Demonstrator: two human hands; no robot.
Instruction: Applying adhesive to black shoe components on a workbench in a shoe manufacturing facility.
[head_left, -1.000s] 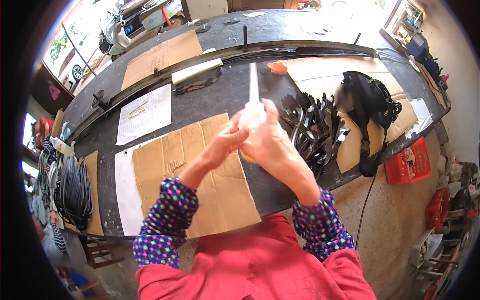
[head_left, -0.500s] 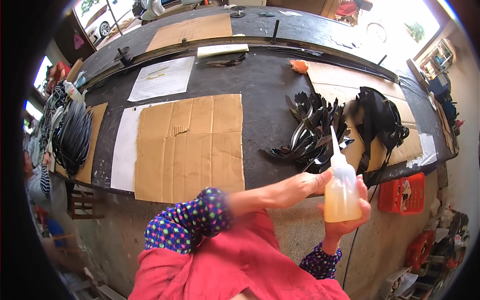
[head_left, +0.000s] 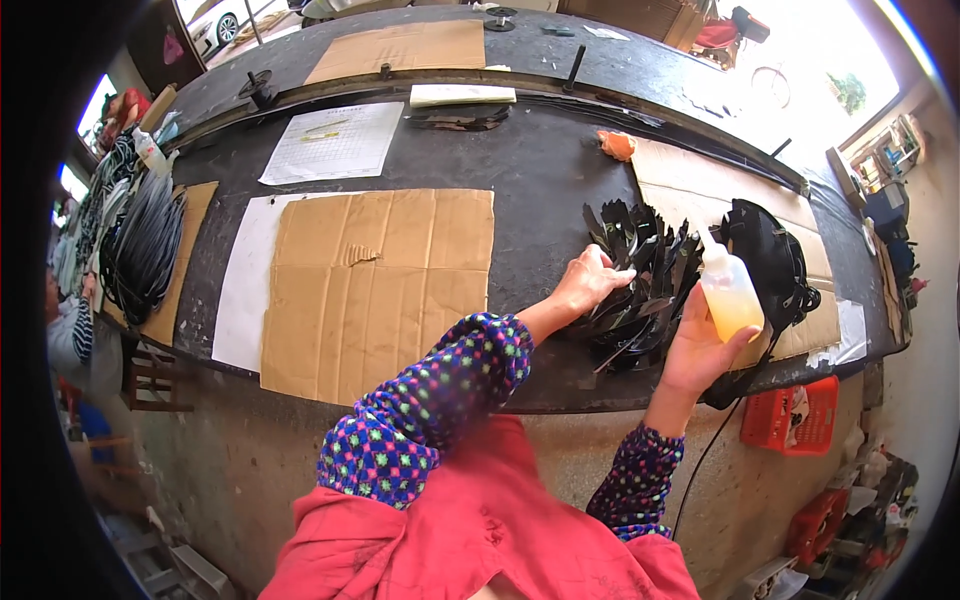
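Observation:
My right hand (head_left: 692, 350) is wrapped round a translucent squeeze bottle (head_left: 732, 303) with a long pointed nozzle and yellowish liquid inside. The bottle is held tilted, its nozzle up and leaning left, above the table's right side. My left hand (head_left: 588, 282) is at the left side of a heap of black strips (head_left: 655, 265), thumb and bent fingers apart. Some fingertips are partly hidden among the strips, and no strip is seen lifted. Right behind the bottle lies a black bag with straps (head_left: 765, 240).
A large cardboard sheet (head_left: 385, 295) lies over white paper at the left. Behind it is a printed sheet (head_left: 330, 145). An orange crumpled piece (head_left: 617, 145) sits behind the strips. A red basket (head_left: 795, 420) stands below the right edge. Bundled dark cords (head_left: 145, 250) lie far left.
My left hand has let go of the bottle and moved forward to the strips. The right hand has carried the bottle forward and right, tilting it more.

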